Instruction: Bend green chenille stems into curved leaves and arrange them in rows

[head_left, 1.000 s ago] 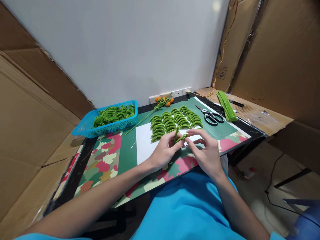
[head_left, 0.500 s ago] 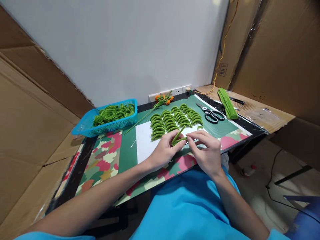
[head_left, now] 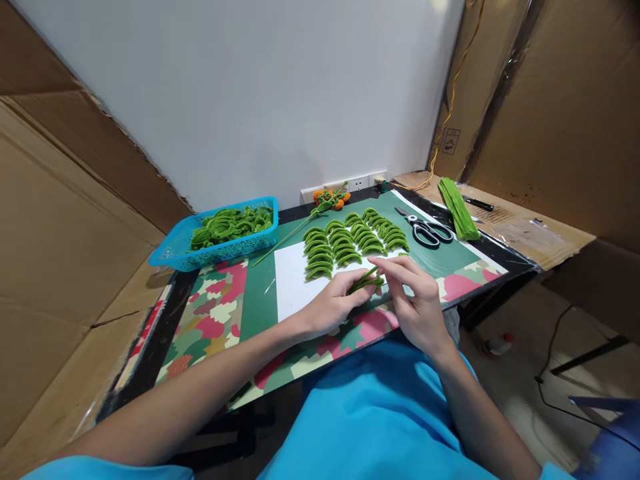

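Between my two hands, over the near edge of the white paper (head_left: 290,287), is a bent green pipe cleaner (head_left: 371,283). My left hand (head_left: 345,297) pinches it near its fold. The thumb and index finger of my right hand (head_left: 414,293) close on its upper free end, the tips partly hiding it. Just beyond my hands, several curved green pipe cleaner pieces (head_left: 345,243) lie in neat columns on the paper. Scissors (head_left: 425,230) with black and white handles rest to the right of these columns.
A blue plastic basket (head_left: 173,253) of green pipe cleaner pieces (head_left: 230,227) stands at the left. Behind the columns lies a long-stemmed piece with orange blooms (head_left: 333,198). A bundle of straight green pipe cleaners (head_left: 457,208) and a black pen-like tool (head_left: 477,203) lie at right.
The pipe cleaner's upright end has been lowered toward its other arm. My right hand's fingers have shifted from the lower arm onto this upper end. The view has moved slightly.
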`<state>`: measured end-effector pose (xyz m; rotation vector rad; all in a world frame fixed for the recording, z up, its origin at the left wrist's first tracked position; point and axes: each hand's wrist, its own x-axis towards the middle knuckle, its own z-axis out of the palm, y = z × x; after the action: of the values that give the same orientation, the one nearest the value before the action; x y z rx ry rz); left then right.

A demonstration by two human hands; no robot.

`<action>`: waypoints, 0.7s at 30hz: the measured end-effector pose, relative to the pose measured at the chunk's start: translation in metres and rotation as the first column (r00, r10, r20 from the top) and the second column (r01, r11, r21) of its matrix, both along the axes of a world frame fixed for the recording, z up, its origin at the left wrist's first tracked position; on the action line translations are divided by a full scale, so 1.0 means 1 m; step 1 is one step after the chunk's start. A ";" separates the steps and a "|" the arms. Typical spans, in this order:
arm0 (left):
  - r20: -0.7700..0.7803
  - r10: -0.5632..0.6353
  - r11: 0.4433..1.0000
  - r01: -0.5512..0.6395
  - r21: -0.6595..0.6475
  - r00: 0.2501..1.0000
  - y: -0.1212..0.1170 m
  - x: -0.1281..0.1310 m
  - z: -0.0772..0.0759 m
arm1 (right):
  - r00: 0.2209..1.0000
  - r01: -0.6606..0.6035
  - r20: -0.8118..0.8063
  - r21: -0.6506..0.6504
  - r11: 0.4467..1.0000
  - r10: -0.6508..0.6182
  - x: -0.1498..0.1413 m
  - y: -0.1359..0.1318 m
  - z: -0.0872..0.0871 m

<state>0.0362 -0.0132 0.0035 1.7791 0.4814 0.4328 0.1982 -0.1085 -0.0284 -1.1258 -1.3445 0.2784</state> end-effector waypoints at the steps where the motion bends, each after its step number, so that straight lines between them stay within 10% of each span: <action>1: -0.009 -0.009 1.000 0.009 0.006 1.000 0.000 0.000 0.000 | 1.000 0.012 -0.003 -0.003 1.000 -0.012 0.001 0.001 0.000; 21: 0.043 0.051 0.971 -0.039 -0.236 0.998 0.002 -0.002 0.000 | 0.987 0.146 -0.068 0.023 0.989 -0.144 -0.007 0.000 -0.001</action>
<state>0.0337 -0.0109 0.0038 1.5284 0.5176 0.4318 0.1912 -0.1082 -0.0293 -1.1752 -1.1980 0.1887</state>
